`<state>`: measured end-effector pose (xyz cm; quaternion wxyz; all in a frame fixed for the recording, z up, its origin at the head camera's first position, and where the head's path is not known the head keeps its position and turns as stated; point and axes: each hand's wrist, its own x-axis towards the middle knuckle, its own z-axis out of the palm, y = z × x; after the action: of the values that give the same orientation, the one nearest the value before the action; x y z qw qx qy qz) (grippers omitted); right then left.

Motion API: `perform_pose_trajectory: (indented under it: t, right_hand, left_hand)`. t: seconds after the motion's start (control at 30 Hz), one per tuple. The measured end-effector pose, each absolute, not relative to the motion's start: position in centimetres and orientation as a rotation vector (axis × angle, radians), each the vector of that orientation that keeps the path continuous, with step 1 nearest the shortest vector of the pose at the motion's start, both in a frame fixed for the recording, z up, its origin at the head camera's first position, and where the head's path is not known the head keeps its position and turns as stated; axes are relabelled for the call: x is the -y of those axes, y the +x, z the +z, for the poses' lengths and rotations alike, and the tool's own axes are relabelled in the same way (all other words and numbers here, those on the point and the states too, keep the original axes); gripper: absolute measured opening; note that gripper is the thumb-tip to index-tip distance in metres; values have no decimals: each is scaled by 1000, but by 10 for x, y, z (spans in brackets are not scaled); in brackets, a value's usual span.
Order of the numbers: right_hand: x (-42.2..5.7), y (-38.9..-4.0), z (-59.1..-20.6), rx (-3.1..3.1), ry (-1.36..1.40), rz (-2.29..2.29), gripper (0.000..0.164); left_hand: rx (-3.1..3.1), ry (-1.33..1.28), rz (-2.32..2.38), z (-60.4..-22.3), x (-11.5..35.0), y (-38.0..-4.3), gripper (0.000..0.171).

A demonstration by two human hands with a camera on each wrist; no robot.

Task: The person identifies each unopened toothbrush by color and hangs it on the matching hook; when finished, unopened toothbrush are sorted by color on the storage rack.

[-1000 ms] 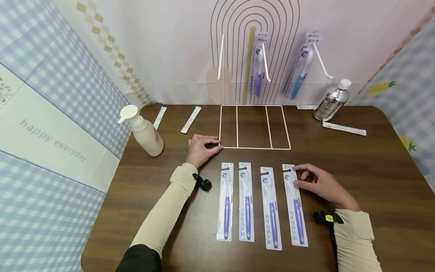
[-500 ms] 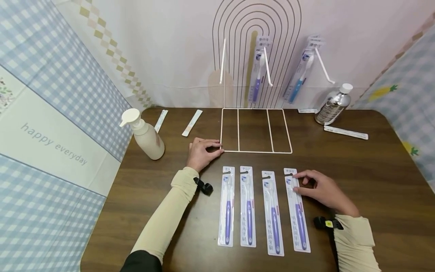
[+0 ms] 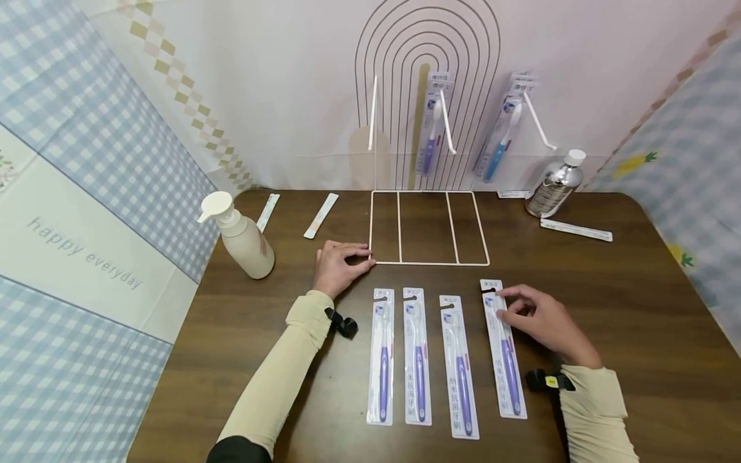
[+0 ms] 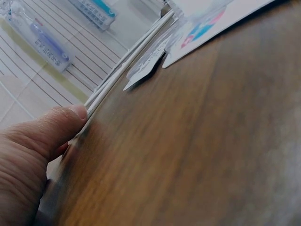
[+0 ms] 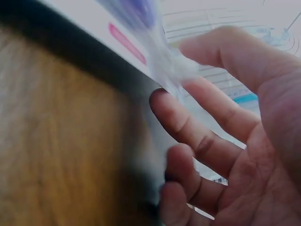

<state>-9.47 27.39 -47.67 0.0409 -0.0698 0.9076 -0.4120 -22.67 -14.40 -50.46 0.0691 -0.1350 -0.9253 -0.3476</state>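
Fingers of right hand [image 3: 541, 319] pinching toothbrush pack [image 3: 504, 357], left hand [image 3: 338, 269] gripping rack [image 3: 428, 263], cloth [image 3: 81, 276] reading "happy everyday"

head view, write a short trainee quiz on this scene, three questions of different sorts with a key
1. How many packaged toothbrushes form the row in front of the white wire frame?
2. True or false: in the head view, the leftmost hook carries no package.
3. The right hand pinches: a) a pump bottle, b) a packaged toothbrush, c) a silver bottle.

Key: 1. Four. 2. True. 3. b.
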Motion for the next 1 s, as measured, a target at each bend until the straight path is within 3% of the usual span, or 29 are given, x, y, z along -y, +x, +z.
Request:
perform_pose_trajectory:
  t: [0.23, 0.6, 0.83, 1.0]
  right_hand:
    - [-259, -104, -432, -3028, -307, -1219, 33]
    - [-193, -137, -331, -3397, -757, -1540, 44]
    - [-165, -155, -313, -3423, -822, -1659, 40]
    - [-152, -162, -313, -3418, -680, -1803, 39]
  left_hand:
    - [2806, -406, -1037, -507, 146, -223, 30]
    - [2795, -412, -1043, -502, 145, -225, 30]
    - [2797, -416, -1042, -502, 146, -226, 29]
    - [2799, -422, -1044, -502, 145, -224, 29]
